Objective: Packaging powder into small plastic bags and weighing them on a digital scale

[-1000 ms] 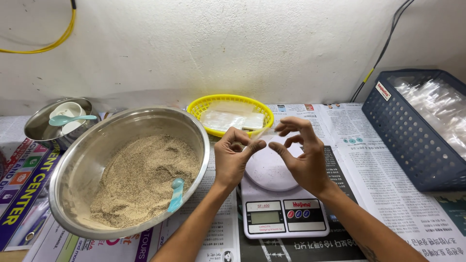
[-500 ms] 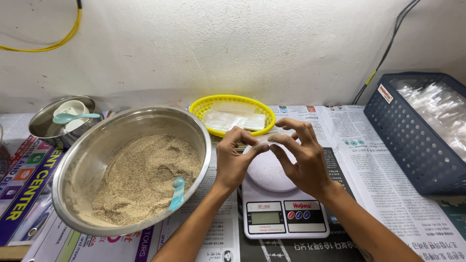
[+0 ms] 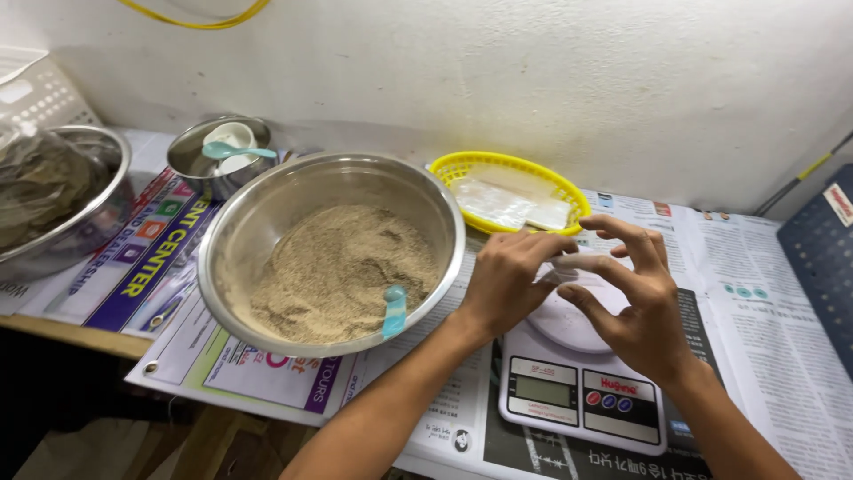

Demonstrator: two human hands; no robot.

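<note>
Newspaper-covered table [image 3: 782, 293]: both hands [image 3: 506, 280] [image 3: 635, 298] perhaps pinching something over scale [image 3: 582, 391].

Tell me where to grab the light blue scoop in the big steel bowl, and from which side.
Take the light blue scoop by its handle, from above on the side nearest you. The handle leans against the near wall of the big steel bowl and sticks up free, while its head is buried in the tan powder.

A small clear plastic bag [image 3: 569, 262] sits pinched above the white kitchen scale [image 3: 582, 387].
</note>
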